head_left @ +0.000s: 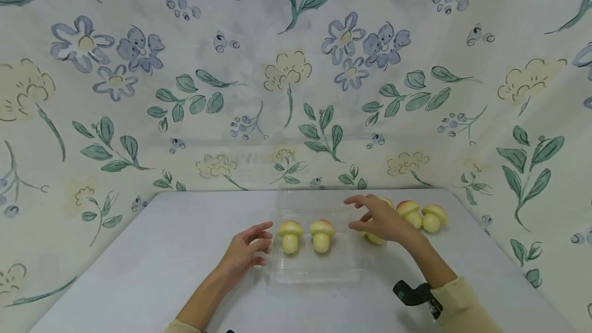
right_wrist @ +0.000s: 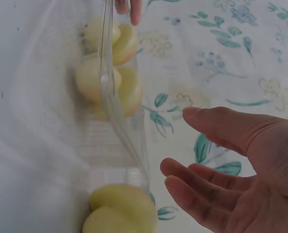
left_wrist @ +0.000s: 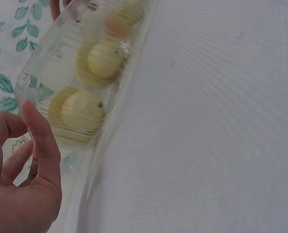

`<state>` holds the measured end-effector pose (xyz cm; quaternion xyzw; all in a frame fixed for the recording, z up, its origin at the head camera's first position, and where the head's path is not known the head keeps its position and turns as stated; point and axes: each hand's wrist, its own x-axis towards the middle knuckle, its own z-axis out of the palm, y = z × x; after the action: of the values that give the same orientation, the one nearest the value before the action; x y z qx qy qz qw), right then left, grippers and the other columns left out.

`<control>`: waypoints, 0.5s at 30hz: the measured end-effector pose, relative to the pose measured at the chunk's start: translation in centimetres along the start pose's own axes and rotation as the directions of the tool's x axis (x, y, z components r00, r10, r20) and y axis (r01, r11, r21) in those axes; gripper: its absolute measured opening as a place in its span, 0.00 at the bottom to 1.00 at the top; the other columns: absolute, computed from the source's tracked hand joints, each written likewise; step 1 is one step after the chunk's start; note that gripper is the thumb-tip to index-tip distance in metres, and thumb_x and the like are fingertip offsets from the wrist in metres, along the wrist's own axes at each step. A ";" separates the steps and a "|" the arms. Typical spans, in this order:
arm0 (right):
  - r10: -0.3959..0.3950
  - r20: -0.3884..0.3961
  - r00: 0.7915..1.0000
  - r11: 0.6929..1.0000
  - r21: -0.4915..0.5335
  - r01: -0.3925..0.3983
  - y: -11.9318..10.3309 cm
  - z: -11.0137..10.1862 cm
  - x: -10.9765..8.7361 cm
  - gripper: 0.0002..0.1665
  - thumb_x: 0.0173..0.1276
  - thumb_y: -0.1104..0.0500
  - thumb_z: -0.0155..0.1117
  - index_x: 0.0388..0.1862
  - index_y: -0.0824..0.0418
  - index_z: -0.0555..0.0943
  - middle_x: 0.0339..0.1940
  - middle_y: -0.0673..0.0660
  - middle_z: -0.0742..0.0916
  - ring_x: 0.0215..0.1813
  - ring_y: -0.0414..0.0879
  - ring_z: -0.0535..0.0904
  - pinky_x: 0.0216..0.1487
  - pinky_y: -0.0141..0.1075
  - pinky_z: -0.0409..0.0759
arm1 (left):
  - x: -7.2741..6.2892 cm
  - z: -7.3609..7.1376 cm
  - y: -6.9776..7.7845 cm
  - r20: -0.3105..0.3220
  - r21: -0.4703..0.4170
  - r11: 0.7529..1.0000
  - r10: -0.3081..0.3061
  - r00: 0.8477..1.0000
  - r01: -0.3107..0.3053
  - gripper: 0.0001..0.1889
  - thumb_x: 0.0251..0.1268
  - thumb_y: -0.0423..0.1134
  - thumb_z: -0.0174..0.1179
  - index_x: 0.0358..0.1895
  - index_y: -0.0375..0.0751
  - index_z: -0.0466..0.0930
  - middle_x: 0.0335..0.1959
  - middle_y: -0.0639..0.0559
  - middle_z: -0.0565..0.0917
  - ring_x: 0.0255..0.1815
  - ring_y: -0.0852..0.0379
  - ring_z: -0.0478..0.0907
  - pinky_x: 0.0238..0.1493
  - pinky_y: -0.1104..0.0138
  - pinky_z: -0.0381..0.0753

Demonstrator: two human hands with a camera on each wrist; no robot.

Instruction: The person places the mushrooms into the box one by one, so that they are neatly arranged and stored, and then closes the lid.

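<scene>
1. The left hand (head_left: pixel 242 253) has its fingers loosely spread, just beside the clear plastic box (head_left: pixel 342 267); I cannot tell whether it touches the wall.
2. The right hand (head_left: pixel 381 220) is also spread, with thumb apart from fingers, near the other side of this box.
3. Between both hands, inside the box, two mushroom-shaped pieces (head_left: pixel 290 238) stand side by side.
4. Beyond the right hand, more yellow-green pieces (head_left: pixel 432 218) are on the counter (head_left: pixel 162 261); the hand partly hides some.
</scene>
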<state>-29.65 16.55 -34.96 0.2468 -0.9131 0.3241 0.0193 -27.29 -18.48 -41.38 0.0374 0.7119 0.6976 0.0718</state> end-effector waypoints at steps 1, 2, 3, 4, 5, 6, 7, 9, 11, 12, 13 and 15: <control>-0.004 -0.006 1.000 1.000 -0.003 0.004 0.2 -0.1 -0.2 0.30 0.65 0.53 0.69 0.66 0.52 0.74 0.58 0.65 0.79 0.45 0.50 0.86 0.45 0.40 0.85 | 0.0 0.0 0.0 -0.001 0.002 1.000 0.001 1.000 -0.001 0.29 0.65 0.30 0.58 0.71 0.37 0.66 0.46 0.53 0.75 0.33 0.61 0.75 0.25 0.74 0.78; -0.009 -0.012 1.000 1.000 -0.002 0.009 0.4 -0.3 -0.3 0.30 0.66 0.53 0.68 0.66 0.52 0.74 0.58 0.65 0.79 0.45 0.50 0.86 0.45 0.40 0.85 | 0.0 -0.1 0.1 -0.001 0.005 1.000 0.002 1.000 -0.002 0.29 0.66 0.30 0.58 0.71 0.37 0.66 0.46 0.53 0.75 0.34 0.61 0.76 0.25 0.74 0.78; -0.004 -0.018 1.000 1.000 -0.001 0.004 0.6 -0.4 -0.5 0.29 0.66 0.53 0.68 0.66 0.52 0.74 0.58 0.65 0.79 0.45 0.49 0.86 0.45 0.40 0.84 | 0.1 -0.1 0.1 -0.001 0.008 1.000 0.003 1.000 -0.003 0.29 0.66 0.31 0.58 0.71 0.37 0.66 0.46 0.53 0.75 0.34 0.61 0.76 0.25 0.74 0.78; 0.001 -0.024 1.000 1.000 0.002 -0.001 0.8 -0.5 -0.6 0.29 0.66 0.53 0.68 0.66 0.52 0.74 0.58 0.65 0.79 0.45 0.49 0.86 0.45 0.40 0.84 | 0.1 -0.1 0.1 0.002 0.012 1.000 0.003 1.000 -0.003 0.29 0.66 0.31 0.58 0.71 0.37 0.66 0.46 0.52 0.75 0.34 0.61 0.75 0.25 0.74 0.78; 0.007 -0.029 1.000 1.000 0.005 -0.007 0.9 -0.6 -0.7 0.29 0.66 0.53 0.68 0.65 0.52 0.74 0.58 0.65 0.79 0.45 0.49 0.86 0.44 0.40 0.84 | 0.0 -0.1 0.1 0.002 0.013 1.000 0.001 1.000 -0.001 0.29 0.66 0.30 0.57 0.71 0.37 0.66 0.46 0.52 0.75 0.34 0.61 0.75 0.25 0.74 0.78; 0.012 -0.032 0.999 1.000 0.005 -0.012 1.1 -0.7 -0.8 0.29 0.66 0.53 0.68 0.65 0.52 0.74 0.58 0.65 0.78 0.45 0.49 0.85 0.44 0.40 0.84 | 0.0 -0.1 0.1 0.005 0.013 1.000 0.002 1.000 -0.002 0.29 0.67 0.31 0.57 0.71 0.37 0.66 0.46 0.52 0.75 0.34 0.61 0.75 0.26 0.74 0.78; 0.017 -0.034 0.999 1.000 0.005 -0.016 1.3 -0.7 -0.9 0.29 0.66 0.53 0.68 0.65 0.52 0.74 0.58 0.64 0.78 0.45 0.49 0.85 0.43 0.40 0.84 | 0.0 -0.1 0.2 0.007 0.013 1.000 0.001 1.000 -0.001 0.29 0.67 0.31 0.57 0.71 0.37 0.66 0.47 0.52 0.74 0.34 0.61 0.75 0.26 0.74 0.78; 0.033 -0.039 0.999 0.999 0.006 -0.032 1.6 -0.8 -1.0 0.28 0.66 0.52 0.68 0.65 0.51 0.74 0.58 0.64 0.79 0.45 0.50 0.85 0.43 0.40 0.84 | 0.0 -0.1 0.2 0.012 0.012 1.000 0.001 1.000 -0.001 0.29 0.67 0.30 0.57 0.71 0.37 0.65 0.47 0.51 0.74 0.34 0.61 0.75 0.26 0.74 0.78; 0.031 -0.038 0.999 1.000 0.006 -0.031 2.0 -0.8 -1.1 0.28 0.66 0.52 0.68 0.64 0.52 0.75 0.58 0.65 0.78 0.45 0.50 0.85 0.43 0.40 0.85 | 0.0 -0.1 0.1 0.016 0.007 1.000 0.001 1.000 -0.001 0.29 0.67 0.30 0.57 0.71 0.37 0.65 0.47 0.52 0.74 0.34 0.61 0.75 0.25 0.74 0.78; 0.032 -0.036 0.999 0.999 0.006 -0.031 2.1 -0.8 -1.1 0.28 0.66 0.52 0.68 0.64 0.53 0.75 0.58 0.66 0.78 0.44 0.50 0.86 0.42 0.40 0.85 | 0.1 -0.1 0.1 0.020 0.005 1.000 0.002 1.000 -0.002 0.29 0.67 0.30 0.57 0.71 0.37 0.65 0.47 0.52 0.74 0.34 0.61 0.75 0.25 0.74 0.78; 0.034 -0.034 0.999 0.999 0.005 -0.033 2.3 -0.8 -1.1 0.28 0.66 0.52 0.68 0.64 0.53 0.75 0.58 0.66 0.78 0.44 0.50 0.86 0.42 0.40 0.85 | 0.1 -0.1 0.0 0.022 0.005 1.000 0.002 1.000 -0.002 0.29 0.67 0.30 0.57 0.72 0.37 0.65 0.47 0.52 0.74 0.34 0.61 0.75 0.26 0.74 0.78; 0.039 -0.033 0.999 0.999 0.003 -0.039 2.7 -0.9 -1.2 0.28 0.65 0.52 0.69 0.63 0.54 0.75 0.57 0.67 0.78 0.43 0.50 0.85 0.41 0.40 0.85 | 0.1 -0.1 -0.1 0.023 0.003 1.000 0.001 1.000 -0.001 0.29 0.67 0.30 0.57 0.72 0.37 0.65 0.47 0.52 0.74 0.34 0.61 0.75 0.25 0.75 0.78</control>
<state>-29.97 19.43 -36.08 0.2235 -0.9169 0.3296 0.0274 -27.43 -18.56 -41.44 0.0459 0.7120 0.6962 0.0794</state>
